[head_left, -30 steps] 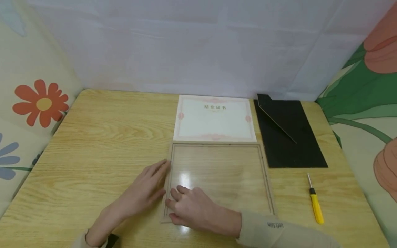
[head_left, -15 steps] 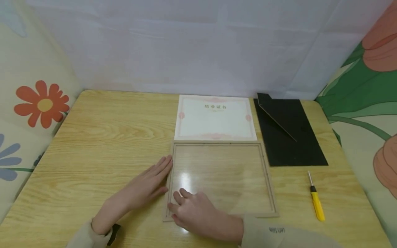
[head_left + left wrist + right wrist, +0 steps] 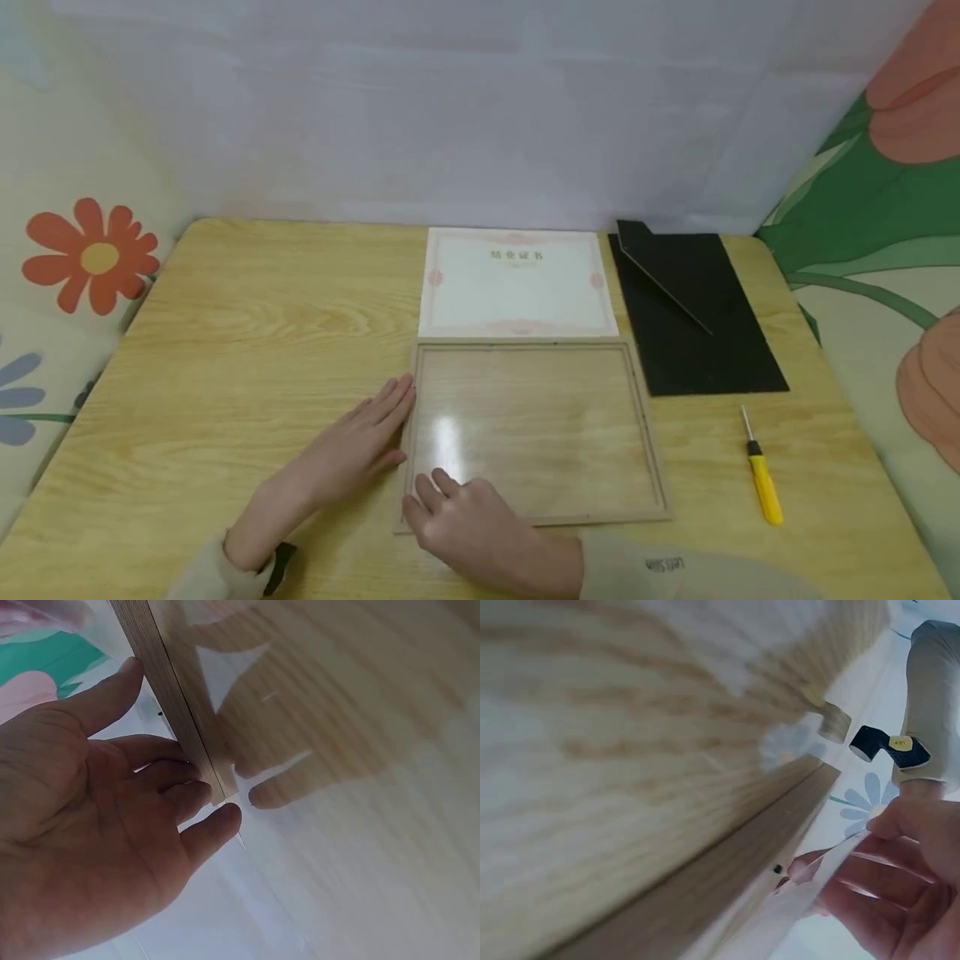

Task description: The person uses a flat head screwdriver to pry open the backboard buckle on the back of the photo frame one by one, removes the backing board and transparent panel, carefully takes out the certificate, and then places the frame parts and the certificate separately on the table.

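In the head view a light wooden picture frame (image 3: 651,433) lies on the table, a clear panel (image 3: 540,417) with a bright reflection inside it. My left hand (image 3: 345,454) rests along the frame's left side, fingers fairly straight. The left wrist view shows the fingertips (image 3: 199,791) of that hand against the wooden edge. At the near left corner, my right hand (image 3: 472,529) bends over the frame. From the right wrist view, its thumb and fingers pinch the edge of a thin translucent sheet (image 3: 832,866) beside the wooden side.
Beyond the frame lies a white certificate (image 3: 517,300) with a pink border. A black backing board (image 3: 720,350) with a raised stand leg (image 3: 663,287) is at the back right. Below it, on the right, lies a yellow-handled screwdriver (image 3: 765,487). A white cloth (image 3: 450,117) hangs behind the table.
The left fingers have straightened and shifted slightly forward along the frame's left side. My right hand has moved a little toward the near edge, staying at the same corner.
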Demonstrator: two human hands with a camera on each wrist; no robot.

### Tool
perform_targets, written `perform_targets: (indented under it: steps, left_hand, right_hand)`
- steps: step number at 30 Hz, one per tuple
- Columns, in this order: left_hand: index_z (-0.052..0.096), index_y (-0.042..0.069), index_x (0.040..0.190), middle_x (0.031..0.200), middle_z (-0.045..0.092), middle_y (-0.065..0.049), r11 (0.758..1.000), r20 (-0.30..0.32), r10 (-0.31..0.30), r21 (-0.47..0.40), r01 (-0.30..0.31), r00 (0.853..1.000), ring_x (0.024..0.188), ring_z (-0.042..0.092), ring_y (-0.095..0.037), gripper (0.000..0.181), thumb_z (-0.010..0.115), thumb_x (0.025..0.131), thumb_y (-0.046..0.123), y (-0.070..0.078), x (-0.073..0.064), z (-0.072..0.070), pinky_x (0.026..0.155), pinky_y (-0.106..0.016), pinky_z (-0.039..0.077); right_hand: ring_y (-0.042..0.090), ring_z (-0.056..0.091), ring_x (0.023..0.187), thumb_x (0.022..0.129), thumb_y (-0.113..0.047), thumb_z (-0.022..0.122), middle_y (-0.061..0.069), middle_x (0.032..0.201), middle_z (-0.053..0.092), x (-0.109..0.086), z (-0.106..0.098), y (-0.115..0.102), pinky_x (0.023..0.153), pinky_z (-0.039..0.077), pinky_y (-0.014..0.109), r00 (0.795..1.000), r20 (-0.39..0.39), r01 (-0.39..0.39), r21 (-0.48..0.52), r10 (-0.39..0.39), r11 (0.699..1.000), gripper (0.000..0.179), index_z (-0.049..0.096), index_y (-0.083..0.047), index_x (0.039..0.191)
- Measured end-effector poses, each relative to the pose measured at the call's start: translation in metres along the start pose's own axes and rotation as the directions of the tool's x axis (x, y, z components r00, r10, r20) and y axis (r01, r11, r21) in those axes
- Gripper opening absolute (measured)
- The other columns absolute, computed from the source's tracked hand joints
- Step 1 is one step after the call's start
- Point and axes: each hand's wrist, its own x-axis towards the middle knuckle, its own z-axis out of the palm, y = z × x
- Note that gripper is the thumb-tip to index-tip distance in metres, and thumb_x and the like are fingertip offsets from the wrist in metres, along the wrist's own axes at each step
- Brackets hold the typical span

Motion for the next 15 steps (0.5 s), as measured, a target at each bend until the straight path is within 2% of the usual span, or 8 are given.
perform_targets:
  steps: [4, 8, 11, 15]
  left_hand:
    - [0.026, -0.009, 0.147, 0.156, 0.017, -0.023, 1.000, -0.005, -0.009, 0.001, 0.009, 1.000, 0.141, 0.021, -0.039, 0.071, 0.065, 0.093, 0.017, 0.002, 0.000, 0.000, 0.109, -0.057, 0.025]
    - [0.026, -0.009, 0.147, 0.156, 0.017, -0.022, 1.000, -0.009, -0.003, -0.001, 0.003, 1.000, 0.141, 0.021, -0.039, 0.070, 0.064, 0.093, 0.017, 0.001, 0.001, 0.001, 0.109, -0.056, 0.025]
    - [0.026, -0.008, 0.147, 0.156, 0.017, -0.022, 1.000, -0.008, -0.003, -0.005, 0.003, 1.000, 0.141, 0.021, -0.039, 0.070, 0.064, 0.094, 0.018, 0.000, 0.001, 0.001, 0.109, -0.056, 0.025]
    - [0.027, -0.009, 0.147, 0.156, 0.017, -0.022, 1.000, -0.007, -0.006, -0.019, 0.005, 1.000, 0.141, 0.020, -0.039, 0.070, 0.063, 0.094, 0.018, 0.001, 0.001, -0.001, 0.110, -0.056, 0.024]
  right_hand:
    - [0.013, 0.069, 0.088, 0.092, -0.021, 0.062, 0.001, 0.098, 0.070, 0.001, -0.008, -0.002, 0.060, 0.054, 0.015, 0.999, 0.016, 0.036, 0.020, -0.036, 0.999, 0.019, 0.075, -0.017, 0.106]
    - [0.014, 0.069, 0.088, 0.094, -0.022, 0.061, 0.003, 0.098, 0.070, -0.002, -0.011, -0.005, 0.061, 0.054, 0.015, 0.998, 0.024, 0.061, 0.027, -0.062, 0.998, 0.019, 0.074, -0.016, 0.106]
    - [0.013, 0.069, 0.083, 0.094, -0.020, 0.060, 0.002, 0.095, 0.071, -0.006, -0.007, -0.010, 0.056, 0.052, 0.012, 0.997, -0.023, 0.071, -0.006, -0.071, 0.997, 0.017, 0.076, -0.017, 0.097]
    - [0.013, 0.068, 0.076, 0.094, -0.021, 0.054, 0.003, 0.089, 0.072, -0.011, 0.001, -0.017, 0.047, 0.047, 0.008, 0.992, -0.110, 0.060, -0.042, -0.064, 0.997, 0.025, 0.077, -0.019, 0.084]
